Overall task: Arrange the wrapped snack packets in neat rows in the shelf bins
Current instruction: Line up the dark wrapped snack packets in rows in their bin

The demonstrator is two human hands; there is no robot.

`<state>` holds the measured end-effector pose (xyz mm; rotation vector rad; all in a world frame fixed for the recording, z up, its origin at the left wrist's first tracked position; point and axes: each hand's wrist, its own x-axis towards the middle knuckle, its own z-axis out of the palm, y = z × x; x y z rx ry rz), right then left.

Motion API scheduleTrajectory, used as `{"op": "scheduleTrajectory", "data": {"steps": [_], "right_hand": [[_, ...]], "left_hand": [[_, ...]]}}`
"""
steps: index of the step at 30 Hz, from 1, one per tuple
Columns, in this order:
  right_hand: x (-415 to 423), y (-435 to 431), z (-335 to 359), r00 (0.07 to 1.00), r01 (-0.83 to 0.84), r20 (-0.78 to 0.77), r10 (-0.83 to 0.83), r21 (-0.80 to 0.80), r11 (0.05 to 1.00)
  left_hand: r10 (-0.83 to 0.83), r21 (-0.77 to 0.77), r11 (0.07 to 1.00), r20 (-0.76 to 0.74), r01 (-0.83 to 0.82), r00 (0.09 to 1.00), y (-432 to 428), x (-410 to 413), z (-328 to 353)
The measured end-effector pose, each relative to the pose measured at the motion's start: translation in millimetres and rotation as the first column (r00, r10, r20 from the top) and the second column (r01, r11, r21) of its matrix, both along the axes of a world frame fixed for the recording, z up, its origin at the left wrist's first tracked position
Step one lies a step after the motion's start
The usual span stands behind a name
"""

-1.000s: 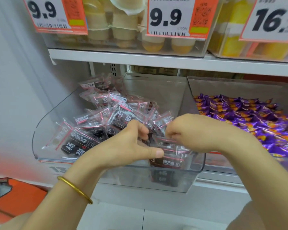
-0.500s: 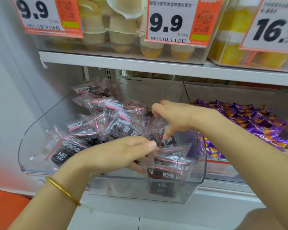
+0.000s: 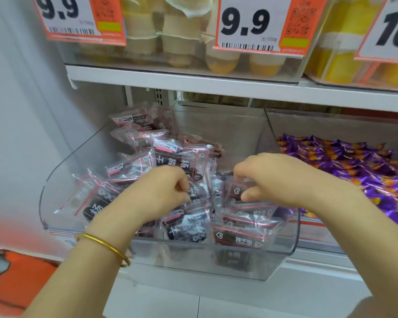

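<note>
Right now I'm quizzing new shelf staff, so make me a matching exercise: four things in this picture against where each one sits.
1 purple sweets
2 jelly cups
3 gold bangle
4 dark snack packets

A on the wrist of the left hand
B in the front clear bin
C right of that bin
D on the upper shelf

Pairs: 1-C, 2-D, 3-A, 4-B.

The left hand (image 3: 156, 193) curls its fingertips into the snack packets (image 3: 179, 157) in a smear, so whether they grip one I cannot tell; the right hand (image 3: 276, 177) covers the top of the packet (image 3: 236, 190) it pinches. The price tags (image 3: 246, 21) are cut off along the top, their fine print unreadable, and the rightmost tag (image 3: 393, 28) breaks off mid-number.
</note>
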<state>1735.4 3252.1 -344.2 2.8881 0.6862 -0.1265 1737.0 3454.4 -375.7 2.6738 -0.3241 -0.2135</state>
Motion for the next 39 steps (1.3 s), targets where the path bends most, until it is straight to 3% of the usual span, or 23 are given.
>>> {"op": "scheduleTrajectory", "data": {"steps": [4, 11, 17, 22, 26, 30, 33, 36, 39], "right_hand": [[-8.3, -3.6, -5.9, 0.998, -0.012, 0.069, 0.010, 0.035, 0.999], [-9.3, -7.0, -9.9, 0.990, -0.039, 0.136, 0.031, 0.055, 0.998], [-12.3, -7.6, -8.7, 0.988, -0.051, 0.150, 0.037, 0.086, 0.995], [-13.6, -9.0, -6.3, 0.992, -0.034, 0.127, 0.022, 0.089, 0.995], [-14.2, -8.7, -4.4, 0.993, -0.003, 0.116, -0.007, 0.086, 0.996], [-13.5, -8.6, -3.9, 0.996, -0.012, 0.091, 0.004, 0.091, 0.996], [-13.7, -8.6, -3.2, 0.997, -0.018, 0.077, 0.008, 0.119, 0.993], [-14.8, -8.8, -3.0, 0.997, -0.040, 0.078, 0.028, 0.155, 0.987], [-16.6, -10.2, -2.0, 0.997, -0.053, 0.071, 0.042, 0.167, 0.985]], "left_hand": [[-0.113, 0.295, 0.948, -0.032, 0.118, 0.993, -1.2, -3.0, -6.0], [-0.152, 0.402, 0.889, -0.191, 0.219, 0.970, -3.9, -5.9, -5.8], [-0.161, 0.190, 0.964, -0.149, 0.188, 0.976, 4.0, -3.4, -10.8], [-0.226, 0.140, 0.963, -0.041, 0.230, 0.973, -3.8, -6.6, -14.5], [-0.066, -0.096, 0.992, 0.096, 0.076, 0.993, 14.4, -6.9, 5.3], [0.149, -0.361, 0.931, 0.240, -0.055, 0.959, 22.7, -10.8, 18.8], [0.150, -0.448, 0.894, 0.337, 0.018, 0.930, 1.5, -9.2, 16.2], [0.056, -0.432, 0.892, 0.404, 0.137, 0.913, -27.4, 0.5, 5.5], [-0.037, -0.403, 0.894, 0.367, 0.195, 0.929, -45.4, 12.6, -9.2]]}}
